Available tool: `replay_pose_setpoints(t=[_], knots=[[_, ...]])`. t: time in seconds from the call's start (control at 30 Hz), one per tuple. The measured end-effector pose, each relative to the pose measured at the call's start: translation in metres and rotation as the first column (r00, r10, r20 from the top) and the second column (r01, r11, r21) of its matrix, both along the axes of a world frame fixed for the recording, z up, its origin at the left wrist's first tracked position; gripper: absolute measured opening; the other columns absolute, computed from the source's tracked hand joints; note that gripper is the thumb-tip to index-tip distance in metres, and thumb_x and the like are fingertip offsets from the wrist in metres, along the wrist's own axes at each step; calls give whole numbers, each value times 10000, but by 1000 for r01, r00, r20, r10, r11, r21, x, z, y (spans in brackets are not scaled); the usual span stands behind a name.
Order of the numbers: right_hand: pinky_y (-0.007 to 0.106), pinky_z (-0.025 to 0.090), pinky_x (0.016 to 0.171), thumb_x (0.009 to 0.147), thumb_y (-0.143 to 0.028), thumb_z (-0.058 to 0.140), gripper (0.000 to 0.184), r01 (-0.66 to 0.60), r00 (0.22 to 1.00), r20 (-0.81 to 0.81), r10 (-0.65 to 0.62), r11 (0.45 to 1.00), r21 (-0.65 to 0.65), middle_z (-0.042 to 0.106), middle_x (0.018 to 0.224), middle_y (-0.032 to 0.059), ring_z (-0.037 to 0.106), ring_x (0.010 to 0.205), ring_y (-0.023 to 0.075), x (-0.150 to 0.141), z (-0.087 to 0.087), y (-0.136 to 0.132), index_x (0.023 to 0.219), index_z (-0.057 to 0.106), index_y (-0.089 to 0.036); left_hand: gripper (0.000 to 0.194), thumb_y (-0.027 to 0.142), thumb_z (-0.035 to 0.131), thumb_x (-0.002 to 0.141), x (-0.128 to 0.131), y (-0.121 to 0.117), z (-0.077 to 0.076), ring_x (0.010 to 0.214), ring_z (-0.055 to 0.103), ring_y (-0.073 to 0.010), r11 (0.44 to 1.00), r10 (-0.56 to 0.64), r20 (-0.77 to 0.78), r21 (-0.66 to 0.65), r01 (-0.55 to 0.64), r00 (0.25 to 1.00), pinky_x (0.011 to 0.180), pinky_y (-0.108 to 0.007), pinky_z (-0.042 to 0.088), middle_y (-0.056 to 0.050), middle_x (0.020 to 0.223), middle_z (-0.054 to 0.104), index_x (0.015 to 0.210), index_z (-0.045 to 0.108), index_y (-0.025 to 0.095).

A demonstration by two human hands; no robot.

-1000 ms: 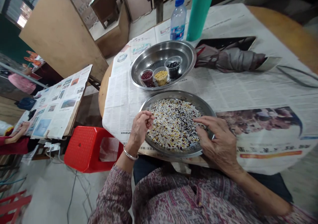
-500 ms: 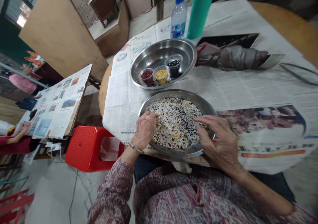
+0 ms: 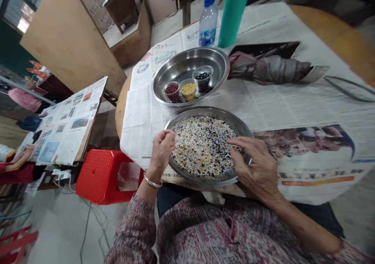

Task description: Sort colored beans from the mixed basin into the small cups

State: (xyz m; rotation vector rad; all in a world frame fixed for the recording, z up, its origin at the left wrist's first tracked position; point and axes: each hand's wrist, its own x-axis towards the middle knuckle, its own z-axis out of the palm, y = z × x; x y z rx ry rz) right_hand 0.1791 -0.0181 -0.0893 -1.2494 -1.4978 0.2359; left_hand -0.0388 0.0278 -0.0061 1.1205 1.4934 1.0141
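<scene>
A steel basin (image 3: 240, 125) in front of me holds a mix of white grains with yellow, dark red and black beans (image 3: 202, 145). My left hand (image 3: 163, 148), with a bangle on its wrist, is closed at the basin's left rim, fingertips pressed together. What those fingers hold, if anything, is hidden. Over the right side of the mix, my right hand (image 3: 256, 162) has its thumb and forefinger apart, the tips close to the black beans. Behind stands a second steel basin (image 3: 166, 72) with cups of red beans (image 3: 172, 91), yellow beans (image 3: 188, 90) and black beans (image 3: 203, 79).
Newspaper (image 3: 307, 107) covers the round table. A water bottle (image 3: 208, 20), a green bottle (image 3: 234, 16) and a folded grey umbrella (image 3: 272, 69) are beyond the basins. A red stool (image 3: 101, 176) stands left, near another newspaper-covered table (image 3: 73, 127) where a person's arm (image 3: 22, 158) shows.
My left hand has lifted from the grains and shifted left to the basin's rim, its fingers drawn together. The right hand has stayed nearly in place.
</scene>
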Motion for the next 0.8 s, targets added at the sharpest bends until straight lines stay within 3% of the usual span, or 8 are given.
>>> replay_pose_setpoints(t=[0.1,0.2,0.27,0.33,0.4,0.5,0.63,0.8], knots=[[447,525,900,876,-174,591,224,-1,1000,-5,1,1000,4,701,1008,51,659,969,244,0,0,0,1051,694,-268,140,304,583,867,-4,3,4,610,473,-68,998,37,203,-53,-27,978,601,-209,412,12,758,572,875,564,166],[443,521,895,876,-178,592,217,2,1000,-5,-1,1000,12,700,1000,50,655,964,245,0,0,0,1047,694,-266,98,248,605,876,-6,8,0,629,505,-90,997,-37,-167,60,47,985,651,-231,440,26,714,575,916,639,165],[447,521,893,876,-176,591,216,0,1000,-5,0,1000,14,699,998,54,653,965,246,-1,0,0,1046,693,-262,75,199,608,897,-5,10,-6,718,566,-117,972,-77,-545,145,185,835,739,-247,466,8,754,610,900,679,175],[452,523,893,878,-171,590,216,0,1000,-8,0,1000,16,700,1000,59,653,966,247,-1,0,0,1046,693,-258,133,146,567,931,-4,12,-11,835,613,-137,936,-86,-800,139,322,594,819,-254,473,-21,870,660,935,692,190],[451,527,891,877,-172,593,212,1,1000,-10,-1,1000,20,700,997,58,656,963,245,-1,0,1,1041,695,-258,205,132,493,976,-3,13,-14,893,631,-142,914,-101,-914,71,400,393,831,-247,474,-40,960,680,997,685,201],[445,532,890,874,-178,594,213,1,1000,-16,0,1000,17,701,999,51,661,958,241,-1,0,1,1038,698,-266,214,165,469,1001,-2,14,-15,914,644,-147,899,-143,-963,-30,438,228,789,-239,472,-41,1014,688,1030,674,216],[446,527,895,881,-177,589,219,1,1000,-6,-1,1000,18,698,1002,51,656,969,245,-1,0,1,1050,691,-271,218,176,467,1002,1,15,-12,922,653,-166,891,-183,-974,-106,441,134,737,-252,463,-41,1034,686,1039,674,230],[432,526,891,888,-151,590,223,-7,1000,15,6,999,50,694,1007,56,654,964,239,0,0,1,1062,677,-260,207,183,476,1000,3,17,-8,939,657,-176,881,-216,-971,-147,449,106,716,-255,449,-50,1047,688,1027,678,218]])
